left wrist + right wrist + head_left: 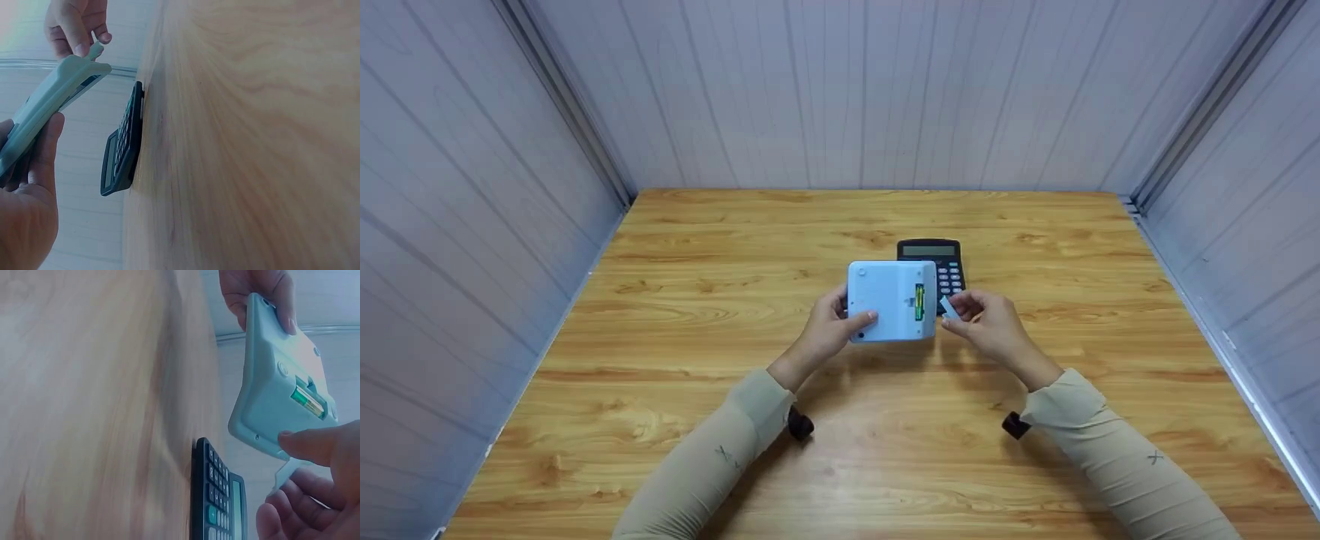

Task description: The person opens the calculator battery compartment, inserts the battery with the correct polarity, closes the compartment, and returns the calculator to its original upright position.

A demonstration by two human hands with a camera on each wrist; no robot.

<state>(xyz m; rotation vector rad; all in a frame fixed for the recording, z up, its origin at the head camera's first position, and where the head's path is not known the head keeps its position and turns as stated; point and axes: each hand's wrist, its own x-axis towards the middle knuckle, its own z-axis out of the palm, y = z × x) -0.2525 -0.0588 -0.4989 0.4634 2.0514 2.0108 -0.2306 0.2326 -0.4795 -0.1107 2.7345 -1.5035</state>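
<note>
My left hand (832, 324) grips a light blue calculator (885, 300) by its left side, thumb across the back. Its back faces up, and a green and gold battery (919, 301) lies in the uncovered battery compartment. In the right wrist view the battery (308, 401) shows clearly in its slot. Just right of the calculator, my right hand (992, 324) pinches a small light blue battery cover (950, 308) between thumb and fingers. In the left wrist view the held calculator (50, 107) is seen edge-on, above the table.
A black calculator (950, 277) lies face up on the wooden table (720, 270), partly hidden behind the light blue one. Pale panelled walls (825, 90) rise at the back and both sides of the table. A dark wrist device (801, 424) sits below each sleeve cuff.
</note>
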